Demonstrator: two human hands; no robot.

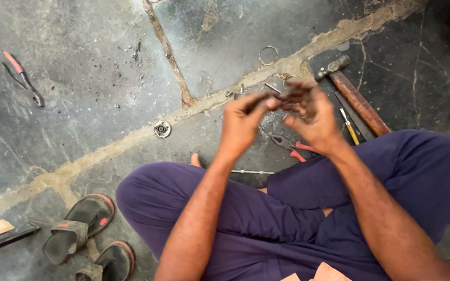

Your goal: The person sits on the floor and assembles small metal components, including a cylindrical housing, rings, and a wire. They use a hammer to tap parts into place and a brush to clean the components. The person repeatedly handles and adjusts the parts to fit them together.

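The work looks mid-way, as far as one can judge: a small dark part [287,96] is up between both hands, being fingered, while the tools lie unused on the floor [89,104]. What the part is cannot be told (motion blur hides it).

The left hand [243,122] is raised over the lap, thumb and forefinger pinching one end of the part. The right hand [311,117] meets it from the other side, fingers curled around the part's other end.

Just past the hands lie a hammer [355,96], a screwdriver [349,126] and red-handled pliers [290,145]; a round bearing [162,128] sits well apart to the left.
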